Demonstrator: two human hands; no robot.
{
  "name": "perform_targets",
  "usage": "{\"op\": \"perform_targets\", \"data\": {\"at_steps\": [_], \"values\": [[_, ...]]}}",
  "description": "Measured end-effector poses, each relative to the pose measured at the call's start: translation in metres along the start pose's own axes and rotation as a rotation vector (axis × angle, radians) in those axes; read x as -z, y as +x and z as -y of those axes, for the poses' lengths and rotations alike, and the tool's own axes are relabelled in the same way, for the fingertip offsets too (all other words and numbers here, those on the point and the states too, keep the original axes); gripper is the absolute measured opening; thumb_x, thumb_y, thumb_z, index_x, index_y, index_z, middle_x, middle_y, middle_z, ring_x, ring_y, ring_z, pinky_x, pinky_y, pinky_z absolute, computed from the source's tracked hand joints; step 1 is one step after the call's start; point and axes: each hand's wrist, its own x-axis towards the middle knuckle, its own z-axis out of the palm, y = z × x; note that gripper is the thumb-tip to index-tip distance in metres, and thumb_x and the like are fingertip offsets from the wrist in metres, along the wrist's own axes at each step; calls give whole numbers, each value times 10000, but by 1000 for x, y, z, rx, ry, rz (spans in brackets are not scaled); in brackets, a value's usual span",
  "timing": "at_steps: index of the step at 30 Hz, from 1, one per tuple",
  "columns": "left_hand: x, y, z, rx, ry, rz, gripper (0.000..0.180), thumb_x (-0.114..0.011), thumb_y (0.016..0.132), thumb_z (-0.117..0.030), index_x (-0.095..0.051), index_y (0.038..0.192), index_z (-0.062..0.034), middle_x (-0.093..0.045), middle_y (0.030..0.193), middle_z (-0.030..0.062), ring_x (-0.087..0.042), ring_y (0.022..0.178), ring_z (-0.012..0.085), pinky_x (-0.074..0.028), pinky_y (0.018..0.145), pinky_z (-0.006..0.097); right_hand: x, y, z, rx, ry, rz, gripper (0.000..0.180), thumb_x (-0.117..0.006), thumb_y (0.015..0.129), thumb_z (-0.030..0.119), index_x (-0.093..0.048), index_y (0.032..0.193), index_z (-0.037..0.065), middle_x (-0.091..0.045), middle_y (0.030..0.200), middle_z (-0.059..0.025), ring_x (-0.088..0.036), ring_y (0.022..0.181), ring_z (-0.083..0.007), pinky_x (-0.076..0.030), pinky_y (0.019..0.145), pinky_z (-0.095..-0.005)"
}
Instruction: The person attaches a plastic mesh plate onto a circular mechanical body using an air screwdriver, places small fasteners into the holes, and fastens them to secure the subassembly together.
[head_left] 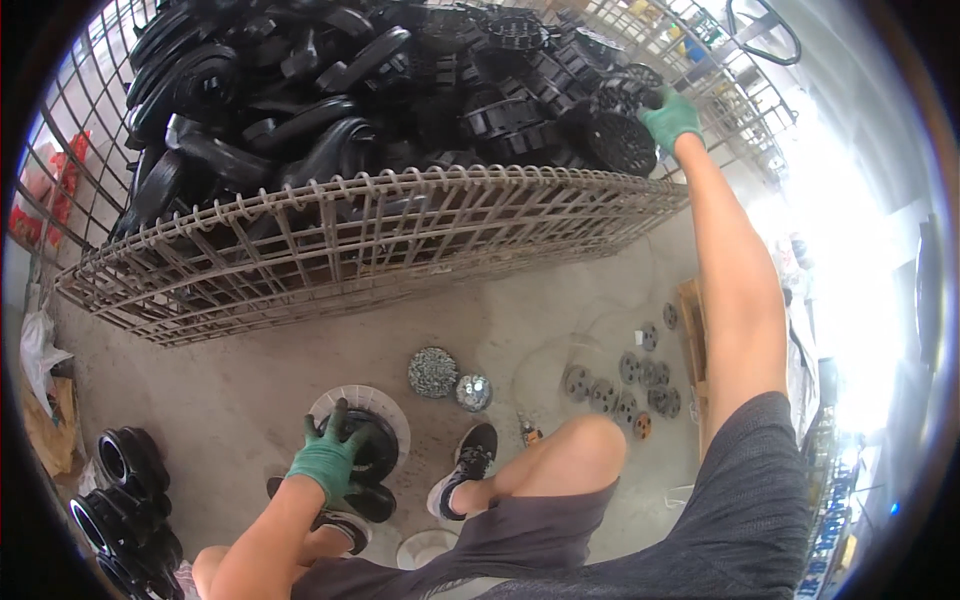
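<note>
My left hand (330, 460), in a green glove, lies with fingers spread on a black round plastic casing (376, 450). The casing rests on a pale round disc (402, 420) on the floor, and its curved spout-like part points toward me. Far out to the right, my gloved right hand (674, 122) reaches over the rim of a wire mesh basket (400, 225). Its fingers are bent around the edge of a black round perforated part (622, 143); the fingertips are partly hidden. Heaped black casings (330, 150) fill the basket.
Two round containers of small metal pieces (433, 372) stand between the basket and my feet. Several dark discs (628, 405) lie on the floor at right, near a wooden pallet (692, 330). Black ringed parts (125, 500) are stacked at lower left. Another pale disc (425, 548) lies near my legs.
</note>
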Motion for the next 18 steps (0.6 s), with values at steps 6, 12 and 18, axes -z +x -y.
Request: {"op": "perform_targets", "data": {"at_steps": [6, 12, 18], "values": [[-1, 2, -8, 69, 28, -5, 1030, -891, 707, -386, -308, 1556, -392, 52, 1706, 126, -73, 1456, 650, -343, 1171, 629, 31, -48, -8, -244, 956, -183, 402, -754, 849, 197, -706, 1167, -42, -753, 1033, -132, -707, 885, -230, -555, 782, -360], [30, -31, -37, 157, 69, -42, 1004, -893, 698, -402, -354, 1543, -340, -79, 1708, 118, -253, 1488, 508, -392, 1101, 662, 62, -151, 38, -350, 1681, 145, 324, -595, 983, 143, -600, 1271, -5, -680, 1189, -157, -668, 1041, -271, -584, 896, -437], [50, -57, -58, -578, -1591, -279, 800, -717, 899, -476, -362, 1529, -134, -397, 1553, 149, -497, 1339, 363, -451, 1054, 599, 25, -331, 125, -252, 1972, 507, 499, -579, 973, 299, -547, 1370, -3, -609, 1361, -174, -616, 1224, -298, -504, 1061, -486]]}}
